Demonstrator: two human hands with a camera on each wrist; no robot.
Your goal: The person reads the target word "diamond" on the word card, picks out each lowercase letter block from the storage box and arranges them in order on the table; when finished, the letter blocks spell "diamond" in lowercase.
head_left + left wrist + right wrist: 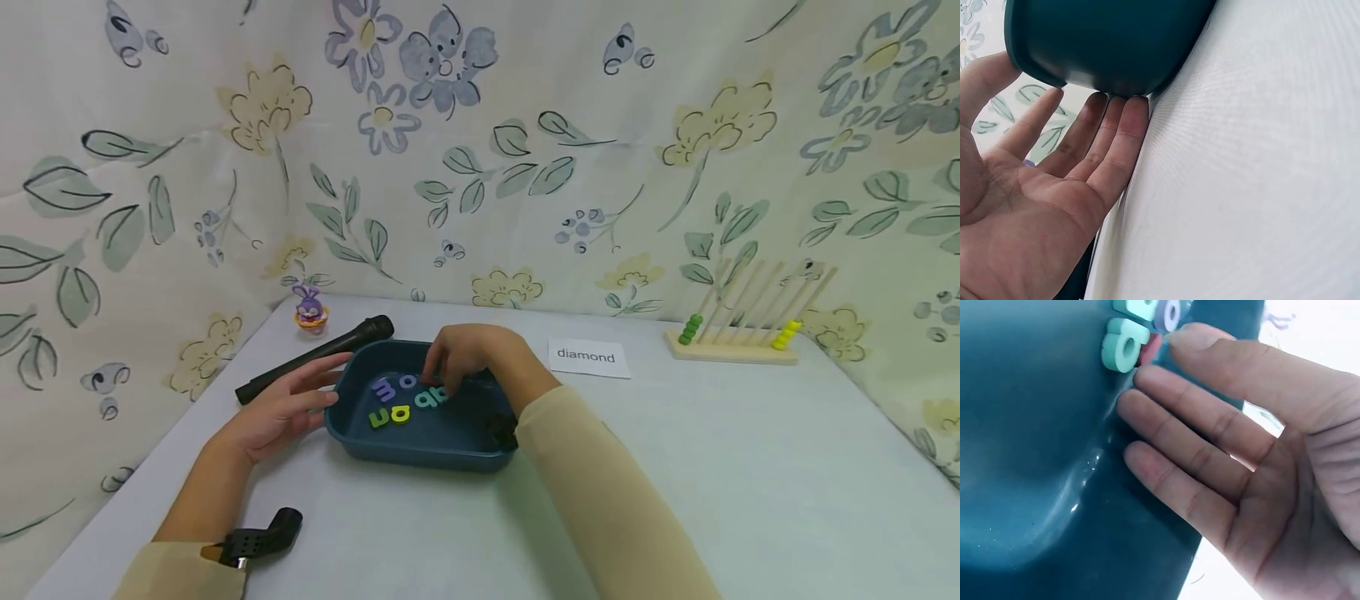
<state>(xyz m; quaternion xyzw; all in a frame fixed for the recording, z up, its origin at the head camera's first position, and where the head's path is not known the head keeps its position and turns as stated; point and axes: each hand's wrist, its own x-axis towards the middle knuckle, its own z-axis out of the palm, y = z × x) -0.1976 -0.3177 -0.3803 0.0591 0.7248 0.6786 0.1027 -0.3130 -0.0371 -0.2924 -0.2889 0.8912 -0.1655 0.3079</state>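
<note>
A dark blue-green tray (420,456) sits on the white table, holding several small letters. My left hand (281,414) is at its left end; in the left wrist view the fingertips (1132,115) touch or nearly touch the tray's outer wall. Inside the tray my right hand (468,354) reaches down from the right. In the right wrist view its fingers are loosely extended, with the thumb tip beside a small red piece (1150,349) and a teal letter (1124,347). Also there are a purple m (383,390), a green letter (378,417) and a yellow letter (401,414).
Behind my left hand lies a black microphone (322,354), near a small purple rabbit figure (309,310). A white card (588,358) reading "diamond" is right of the tray. At the back right stands a wooden bead rack (735,348). Floral cloth (465,233) hangs behind the table.
</note>
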